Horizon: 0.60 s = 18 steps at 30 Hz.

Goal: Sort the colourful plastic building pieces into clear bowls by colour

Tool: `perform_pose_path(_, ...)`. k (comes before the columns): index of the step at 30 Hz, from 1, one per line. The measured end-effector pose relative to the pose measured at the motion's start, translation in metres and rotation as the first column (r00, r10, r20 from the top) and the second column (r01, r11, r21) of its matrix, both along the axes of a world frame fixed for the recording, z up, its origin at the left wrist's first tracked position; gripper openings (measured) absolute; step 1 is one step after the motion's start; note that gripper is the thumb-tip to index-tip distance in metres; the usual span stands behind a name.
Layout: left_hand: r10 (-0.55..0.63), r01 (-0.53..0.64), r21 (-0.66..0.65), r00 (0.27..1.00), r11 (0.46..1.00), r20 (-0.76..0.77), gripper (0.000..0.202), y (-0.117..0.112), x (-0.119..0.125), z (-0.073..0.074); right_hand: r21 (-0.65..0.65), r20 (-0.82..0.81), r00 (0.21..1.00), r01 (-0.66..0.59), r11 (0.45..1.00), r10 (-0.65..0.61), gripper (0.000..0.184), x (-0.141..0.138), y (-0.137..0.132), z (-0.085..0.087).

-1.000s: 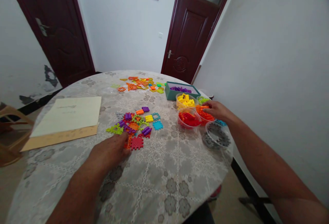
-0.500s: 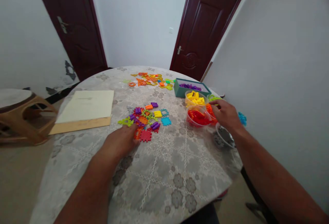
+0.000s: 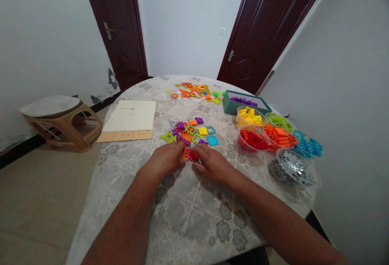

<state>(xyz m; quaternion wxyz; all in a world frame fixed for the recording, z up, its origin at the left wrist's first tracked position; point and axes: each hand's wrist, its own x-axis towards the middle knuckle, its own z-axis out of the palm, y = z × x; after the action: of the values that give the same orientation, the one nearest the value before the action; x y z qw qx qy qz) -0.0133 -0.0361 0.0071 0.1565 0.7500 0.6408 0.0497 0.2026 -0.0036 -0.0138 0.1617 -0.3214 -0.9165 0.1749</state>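
A flat cluster of toothed plastic building pieces (image 3: 187, 136), in orange, purple, green and red, lies on the table in front of me. At its near left edge, my left hand (image 3: 167, 157) is closed with its fingertips on an orange piece (image 3: 185, 152). My right hand (image 3: 214, 163) pinches a shiny red building piece (image 3: 193, 155) at the near right edge, and its fingers partly cover it. Just beyond the right hand are a blue square piece (image 3: 212, 140), a yellow piece (image 3: 203, 131) and a purple one (image 3: 199, 120).
On the right stand tubs of red pieces (image 3: 253, 140), yellow pieces (image 3: 249, 116), orange pieces (image 3: 279, 136) and grey pieces (image 3: 294, 168). A green box (image 3: 231, 107) holds purple pieces. Paper sheets (image 3: 130, 115) lie left; loose pieces (image 3: 197, 91) lie farther back.
My right hand has come from the tubs on the right to the near edge of the cluster, now with a red piece. My left hand stays at the cluster. The view has shifted.
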Motion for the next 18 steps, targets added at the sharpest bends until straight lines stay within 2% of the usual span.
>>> perform_pose_path(4,-0.004,0.004,0.009,1.000,1.000,-0.012,0.032,0.001,0.005,-0.002,0.017,0.081,0.994,0.076,0.997,-0.077,0.039,-0.001,-0.006,-0.009)
perform_pose_path(7,0.036,-0.034,0.039,0.999,0.999,-0.040,0.038,0.002,0.005,-0.006,0.046,0.153,0.980,0.119,0.992,-0.124,0.032,0.002,-0.012,-0.009)
perform_pose_path(10,0.046,-0.043,0.043,0.996,0.998,-0.073,0.033,0.001,0.003,-0.005,0.078,0.154,0.974,0.154,0.985,-0.164,0.024,0.004,-0.014,-0.007)
perform_pose_path(12,0.043,-0.040,0.024,0.995,0.999,-0.093,0.030,0.000,0.001,-0.002,0.088,0.143,0.977,0.150,0.985,-0.161,0.026,0.004,-0.014,-0.006)
perform_pose_path(16,0.033,-0.034,-0.009,0.996,0.999,-0.084,0.042,-0.001,0.000,0.004,0.083,0.135,0.977,0.156,0.984,-0.166,0.032,0.002,-0.011,-0.010)
perform_pose_path(18,0.042,-0.043,-0.008,0.996,0.999,-0.076,0.042,-0.001,0.001,0.004,0.069,0.119,0.977,0.169,0.983,-0.176,0.036,0.003,-0.010,-0.012)
